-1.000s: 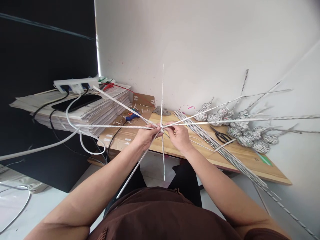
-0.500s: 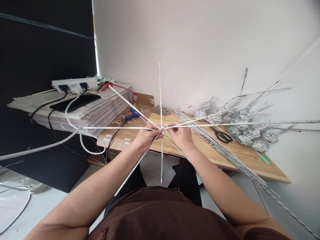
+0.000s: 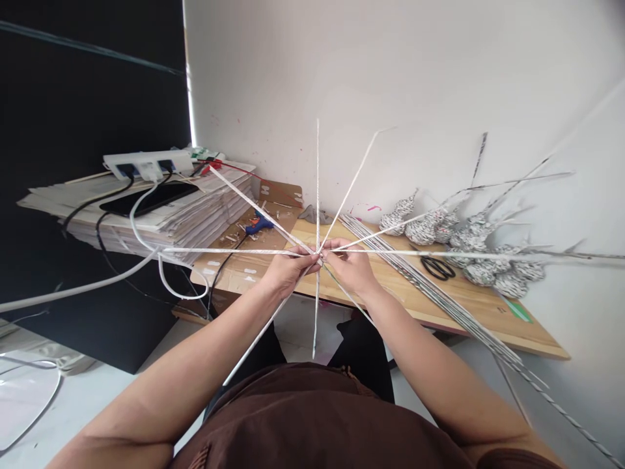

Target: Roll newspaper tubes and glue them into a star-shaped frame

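Note:
Several thin white rolled-paper sticks [image 3: 318, 176] cross at one centre and fan out like spokes in front of me. My left hand [image 3: 289, 268] pinches them just left of the crossing, thumb on top. On the other side my right hand [image 3: 349, 264] is closed at the crossing, its fingertips on the sticks. One paper stick [image 3: 352, 185] leans up to the right and has a bent tip. Another long stick [image 3: 415, 253] runs out far to the right. My fingers partly cover the centre, so how the sticks interlace there is hidden.
A wooden table [image 3: 488, 312] holds a bundle of paper sticks [image 3: 430, 293], black scissors [image 3: 438, 267] and several woven paper shapes [image 3: 481, 270]. Left are a blue glue gun [image 3: 258, 223] on cardboard, a paper stack [image 3: 195, 208], a phone [image 3: 149, 198] and a power strip [image 3: 146, 163].
One stick on the right has swung upward and now stands at a steep angle beside the upright one. My right hand has shifted slightly toward the centre; my left hand keeps its hold.

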Demonstrator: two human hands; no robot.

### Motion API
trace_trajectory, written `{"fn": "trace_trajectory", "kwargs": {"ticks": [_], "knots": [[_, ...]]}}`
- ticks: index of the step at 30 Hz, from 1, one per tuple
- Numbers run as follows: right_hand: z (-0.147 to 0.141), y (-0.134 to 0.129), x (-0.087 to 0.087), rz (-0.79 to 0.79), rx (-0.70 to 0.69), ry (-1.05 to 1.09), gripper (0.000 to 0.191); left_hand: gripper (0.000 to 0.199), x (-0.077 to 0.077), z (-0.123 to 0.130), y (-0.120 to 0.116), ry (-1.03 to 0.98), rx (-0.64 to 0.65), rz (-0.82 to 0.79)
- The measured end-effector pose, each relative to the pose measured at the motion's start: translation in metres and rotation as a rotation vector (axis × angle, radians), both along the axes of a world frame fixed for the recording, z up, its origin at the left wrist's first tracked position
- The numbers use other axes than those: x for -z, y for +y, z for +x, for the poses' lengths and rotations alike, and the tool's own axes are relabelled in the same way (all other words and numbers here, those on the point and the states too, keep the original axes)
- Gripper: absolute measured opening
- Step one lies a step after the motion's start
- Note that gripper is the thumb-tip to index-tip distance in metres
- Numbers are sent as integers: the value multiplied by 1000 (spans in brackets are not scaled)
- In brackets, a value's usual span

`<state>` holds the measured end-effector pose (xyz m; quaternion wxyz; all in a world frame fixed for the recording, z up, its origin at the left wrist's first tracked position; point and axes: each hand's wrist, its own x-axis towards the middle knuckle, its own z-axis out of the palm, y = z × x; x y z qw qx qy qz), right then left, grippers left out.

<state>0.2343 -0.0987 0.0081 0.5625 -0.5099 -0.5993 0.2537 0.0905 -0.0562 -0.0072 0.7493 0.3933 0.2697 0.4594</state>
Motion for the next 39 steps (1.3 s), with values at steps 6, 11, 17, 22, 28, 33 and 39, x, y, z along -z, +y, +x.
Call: {"fn": "trace_trajectory", "kwargs": {"ticks": [6,11,17,22,28,33,39], "knots": [[-2,2,-5,-199,53,381,24,28,4,1,-3,1,40,19],[1,3,-10,-302,102,641,22,28,6,3,-5,22,34,-4],[3,3,-16,-195,83,646,24,28,10,5,-6,38,56,-40],[0,4,-16,-188,81,609,28,30,8,6,-8,45,65,-35],[1,3,-10,-124,100,380,27,32,8,7,-8,48,56,-51],[4,4,-1,-9,168,122,20,33,8,9,-8,25,17,-43],[2,0,-3,-127,215,201,31,31,8,9,-7,8,-10,-45]]}}
